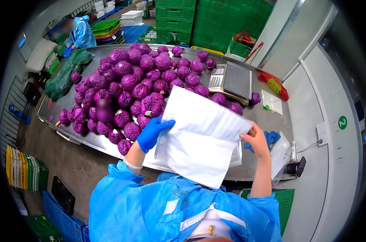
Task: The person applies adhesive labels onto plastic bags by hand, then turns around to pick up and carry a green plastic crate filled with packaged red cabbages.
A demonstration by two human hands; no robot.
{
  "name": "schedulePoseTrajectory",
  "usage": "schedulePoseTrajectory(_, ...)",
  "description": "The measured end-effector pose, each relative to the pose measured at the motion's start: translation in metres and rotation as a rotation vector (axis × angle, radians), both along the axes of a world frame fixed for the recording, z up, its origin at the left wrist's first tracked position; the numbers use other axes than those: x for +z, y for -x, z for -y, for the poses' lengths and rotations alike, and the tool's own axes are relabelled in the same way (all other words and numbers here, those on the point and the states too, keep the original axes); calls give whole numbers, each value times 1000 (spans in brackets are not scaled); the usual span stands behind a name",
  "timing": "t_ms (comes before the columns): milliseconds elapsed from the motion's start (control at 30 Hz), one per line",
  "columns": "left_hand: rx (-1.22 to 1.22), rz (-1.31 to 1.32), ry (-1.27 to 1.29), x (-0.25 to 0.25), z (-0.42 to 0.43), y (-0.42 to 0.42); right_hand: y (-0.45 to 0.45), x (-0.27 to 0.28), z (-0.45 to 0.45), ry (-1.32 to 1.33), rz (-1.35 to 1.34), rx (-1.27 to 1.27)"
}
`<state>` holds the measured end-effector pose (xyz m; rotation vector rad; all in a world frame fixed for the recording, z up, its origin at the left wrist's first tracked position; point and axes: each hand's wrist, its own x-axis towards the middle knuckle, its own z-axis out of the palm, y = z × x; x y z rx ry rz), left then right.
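Note:
White paper sheets with a fold across them are held up in front of me, over the steel table's near edge. My left hand, in a blue glove, pinches their left side with the thumb on top. Bare of any glove, my right hand grips the right corner between thumb and fingers. Beyond the paper lies a large heap of red cabbages, partly hidden by it. A crumpled blue glove rests on the table close to my right hand.
A weighing scale stands at the table's right, with a red and yellow item behind it. Green netting lies at the left end. Another person in blue stands far left. Green crates are stacked behind.

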<state>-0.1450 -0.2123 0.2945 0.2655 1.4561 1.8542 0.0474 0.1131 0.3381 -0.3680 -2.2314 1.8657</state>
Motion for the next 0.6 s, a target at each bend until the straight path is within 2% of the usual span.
schedulePoseTrajectory(67,50,1,-12,-11,-1,6,-20,-34,11,330,-19,-131)
schedulePoseTrajectory(100,62,10,-10,-15,-4,7,-25,-55,16,373,11,-209)
schedulePoseTrajectory(200,34,5,30,-27,-16,9,-34,-78,39,344,-87,-376)
schedulePoseTrajectory(333,-8,16,30,-35,-37,-1,-56,-67,46,249,-227,-555)
schedulePoseTrajectory(433,113,-218,-87,-35,-56,-13,-72,-66,35,148,-212,-611)
schedulePoseTrajectory(467,117,-218,2,-31,-55,-14,-77,-68,31,128,-199,-633)
schedulePoseTrajectory(533,65,-231,-27,-25,-62,-25,-87,-61,25,136,-149,-643)
schedulePoseTrajectory(600,36,-258,-84,-18,-72,-39,-98,-58,18,76,-137,-529)
